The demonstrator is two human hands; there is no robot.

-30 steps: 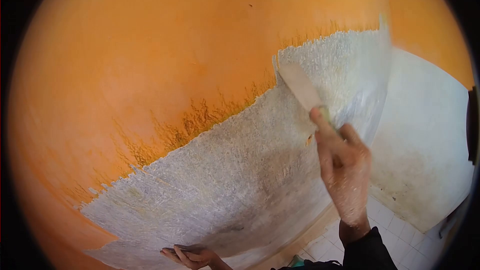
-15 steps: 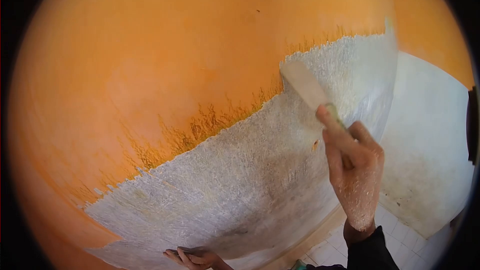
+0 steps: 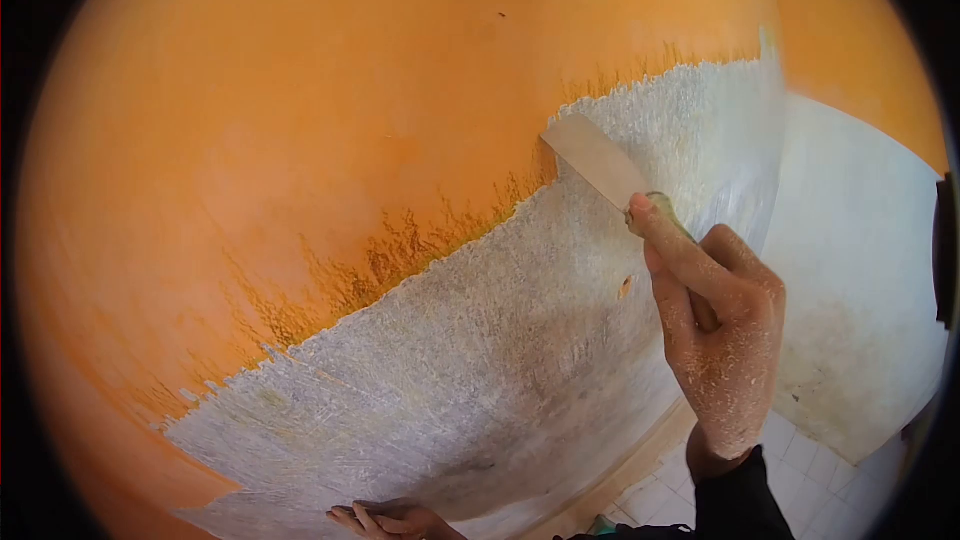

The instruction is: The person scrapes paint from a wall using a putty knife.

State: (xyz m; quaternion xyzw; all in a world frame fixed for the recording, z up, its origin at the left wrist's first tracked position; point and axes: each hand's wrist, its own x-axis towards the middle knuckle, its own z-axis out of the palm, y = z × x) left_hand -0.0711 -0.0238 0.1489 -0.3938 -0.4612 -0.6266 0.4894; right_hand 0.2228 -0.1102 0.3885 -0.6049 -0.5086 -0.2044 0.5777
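Observation:
My right hand [image 3: 725,315] is closed around the handle of a putty knife [image 3: 603,162]. Its broad blade lies against the wall, with the tip at the ragged border between the orange paint [image 3: 350,110] and the bare grey-white surface [image 3: 470,350]. Pale dust and flakes cover the back of this hand. At the bottom edge, my left hand [image 3: 395,520] is close to the lower wall with its fingers curled. A dark edge shows along its top; what it holds, if anything, I cannot make out.
Another wall [image 3: 860,270], white below and orange above, meets this one at a corner on the right. Pale floor tiles [image 3: 665,490] show at the bottom, beside a skirting strip [image 3: 600,485]. A small rust-coloured spot [image 3: 626,287] marks the scraped surface.
The putty knife's blade has moved slightly up and left along the paint border. My right hand has turned a little with it. My left hand has hardly moved.

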